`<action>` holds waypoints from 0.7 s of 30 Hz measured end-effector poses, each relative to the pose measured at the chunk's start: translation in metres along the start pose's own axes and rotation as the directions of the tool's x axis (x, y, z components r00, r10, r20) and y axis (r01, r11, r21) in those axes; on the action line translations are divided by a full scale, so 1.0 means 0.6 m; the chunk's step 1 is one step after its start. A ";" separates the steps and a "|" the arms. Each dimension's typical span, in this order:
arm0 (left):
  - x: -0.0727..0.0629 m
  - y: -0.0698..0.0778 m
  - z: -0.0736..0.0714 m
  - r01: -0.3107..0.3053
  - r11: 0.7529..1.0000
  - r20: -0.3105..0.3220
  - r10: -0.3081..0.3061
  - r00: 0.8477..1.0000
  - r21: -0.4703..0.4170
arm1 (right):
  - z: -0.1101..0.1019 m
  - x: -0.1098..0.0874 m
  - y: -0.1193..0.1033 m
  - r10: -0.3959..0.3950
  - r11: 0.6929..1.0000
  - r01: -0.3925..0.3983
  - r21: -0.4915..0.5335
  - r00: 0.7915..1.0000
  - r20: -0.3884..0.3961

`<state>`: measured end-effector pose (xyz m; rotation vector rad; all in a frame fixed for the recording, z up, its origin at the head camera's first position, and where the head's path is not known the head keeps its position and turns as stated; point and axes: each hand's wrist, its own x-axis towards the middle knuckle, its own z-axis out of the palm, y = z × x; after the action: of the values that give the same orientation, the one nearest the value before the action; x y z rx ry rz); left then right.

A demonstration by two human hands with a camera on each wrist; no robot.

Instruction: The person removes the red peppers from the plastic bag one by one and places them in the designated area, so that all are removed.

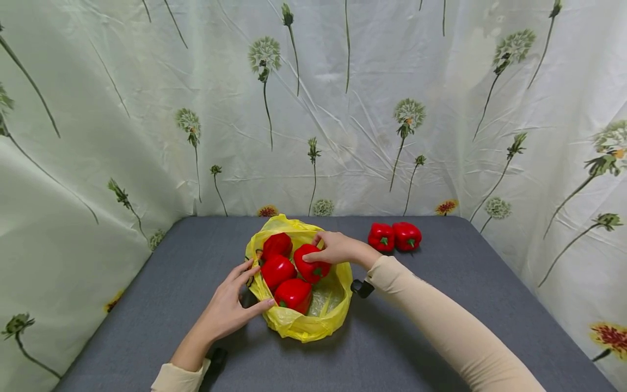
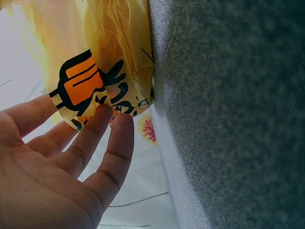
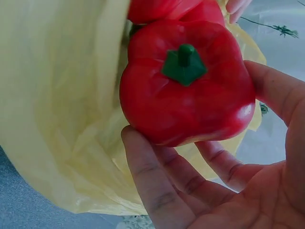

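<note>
A yellow plastic bag (image 1: 303, 329) stands with its mouth wide, holding several red bell peppers (image 1: 278, 270). My right hand (image 1: 338, 247) reaches over the bag's right rim and holds one red bell pepper (image 1: 312, 263) with its green stem (image 3: 185, 64) facing the right wrist camera. That pepper is at the bag's mouth, against the others. On the bag's left side, my left hand (image 1: 227, 307) touches the outside with spread, slightly bent fingers. Black and orange print (image 2: 83, 81) shows on the bag near those fingertips. The bag hides the lower parts of the peppers inside.
Two more red bell peppers (image 1: 394, 237) lie side by side on the grey table (image 1: 416, 326), behind and to the right of the bag. A pale curtain (image 1: 352, 136) with dandelion prints hangs along the table's back and sides.
</note>
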<state>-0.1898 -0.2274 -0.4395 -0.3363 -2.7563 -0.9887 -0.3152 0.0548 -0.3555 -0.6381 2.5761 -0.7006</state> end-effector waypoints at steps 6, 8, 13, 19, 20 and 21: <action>0.000 0.000 0.000 0.008 1.000 0.002 -0.008 1.000 0.001 | -0.007 -0.008 0.000 -0.006 1.000 0.007 0.023 1.000 -0.011; 0.000 0.000 0.001 0.010 1.000 0.001 -0.010 1.000 0.003 | -0.010 -0.011 0.001 -0.009 1.000 0.009 0.024 1.000 -0.018; 0.000 -0.001 0.001 0.014 1.000 0.000 -0.014 1.000 0.003 | -0.019 -0.019 0.006 -0.010 0.999 0.011 0.038 0.999 -0.033; 0.000 -0.001 0.002 0.015 1.000 -0.005 -0.015 1.000 0.009 | -0.031 -0.031 0.017 0.000 0.997 0.004 0.081 0.999 -0.055; 0.000 -0.001 0.002 0.015 1.000 -0.004 -0.015 1.000 0.008 | -0.033 -0.033 0.020 0.002 0.996 0.003 0.095 0.998 -0.057; 0.000 -0.001 0.002 0.016 1.000 -0.005 -0.016 1.000 0.008 | -0.035 -0.035 0.022 0.005 0.994 0.002 0.113 0.998 -0.056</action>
<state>-0.1904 -0.2274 -0.4407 -0.3109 -2.7623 -0.9802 -0.3123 0.0836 -0.3408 -0.5883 2.5655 -0.8691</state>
